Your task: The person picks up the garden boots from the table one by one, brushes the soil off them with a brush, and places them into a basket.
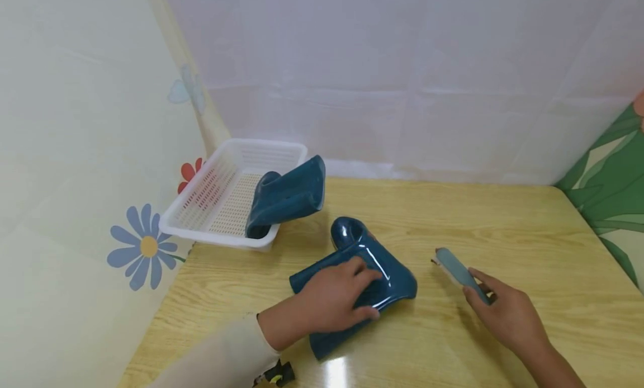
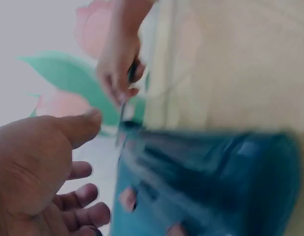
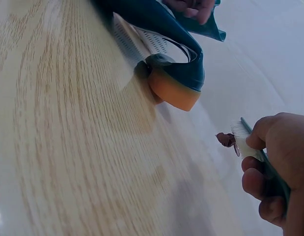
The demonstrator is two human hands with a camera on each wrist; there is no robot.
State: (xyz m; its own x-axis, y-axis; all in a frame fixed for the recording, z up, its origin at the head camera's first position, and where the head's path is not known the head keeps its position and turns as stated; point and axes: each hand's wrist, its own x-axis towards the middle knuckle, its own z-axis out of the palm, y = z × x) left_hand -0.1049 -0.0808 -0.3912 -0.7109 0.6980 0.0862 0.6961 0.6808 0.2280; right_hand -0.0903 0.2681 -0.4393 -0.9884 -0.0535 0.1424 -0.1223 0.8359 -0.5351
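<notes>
— Where is the nearer blue boot [image 1: 394, 276] placed?
— It is laid on the wood-grained table [image 1: 503, 226], and it is touched from above by the left hand [image 1: 334, 296], whose fingers are kept relaxed and apart.
— And by the right hand [image 1: 510, 315], what is held?
— A pale blue brush [image 1: 455, 268] is pinched between thumb and fingers, above the table, apart from the boot.
— Is another boot [image 1: 289, 195] seen?
— Yes, it is leaned over the rim of the white basket [image 1: 216, 241].
</notes>
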